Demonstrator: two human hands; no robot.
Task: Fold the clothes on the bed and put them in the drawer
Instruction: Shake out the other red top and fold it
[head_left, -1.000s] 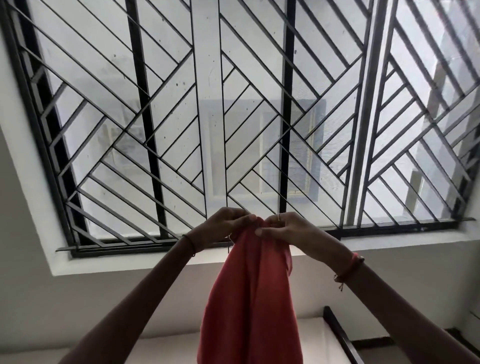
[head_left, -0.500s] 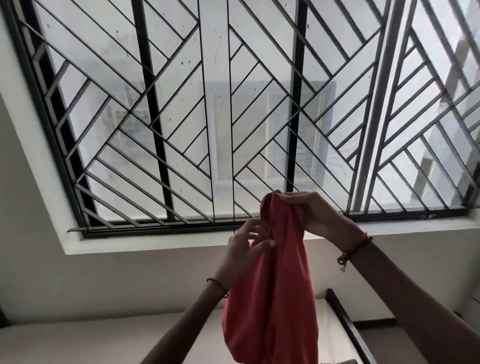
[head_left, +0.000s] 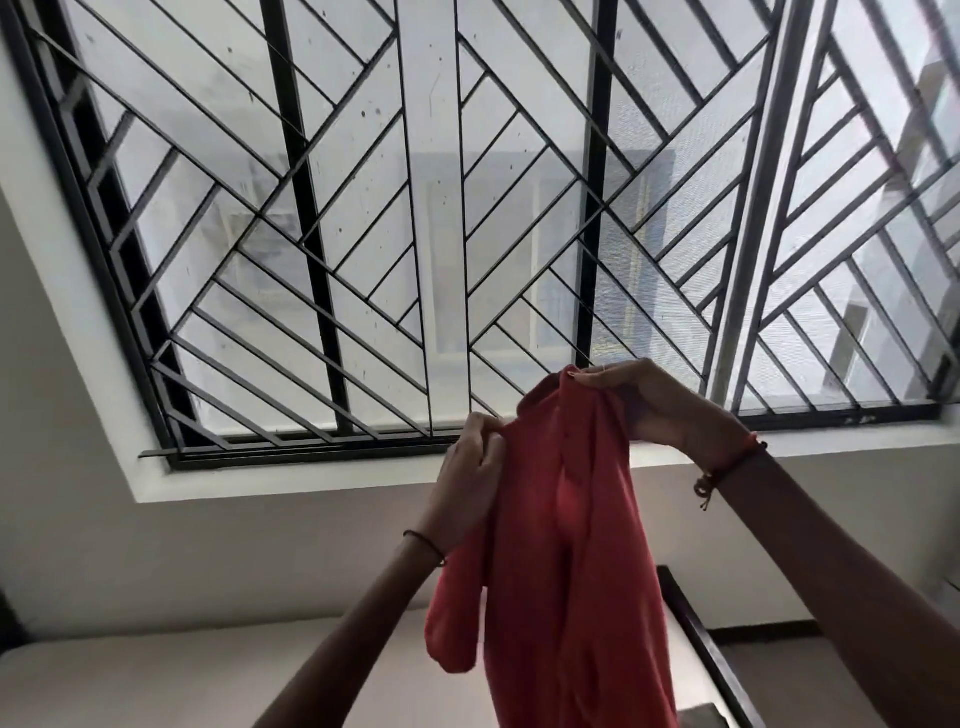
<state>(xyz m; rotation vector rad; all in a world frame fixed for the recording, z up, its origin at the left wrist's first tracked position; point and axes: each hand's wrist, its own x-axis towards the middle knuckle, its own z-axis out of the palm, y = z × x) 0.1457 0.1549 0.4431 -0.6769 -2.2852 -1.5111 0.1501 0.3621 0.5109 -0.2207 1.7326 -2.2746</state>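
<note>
There is one red garment (head_left: 566, 519), held by two hands: one left hand (head_left: 467, 488) and one right hand (head_left: 649, 400). The wrists carry two bands, one dark band (head_left: 423, 543) and one red band (head_left: 727, 465). There is also one barred window (head_left: 301, 208) and one bed (head_left: 156, 675).
</note>
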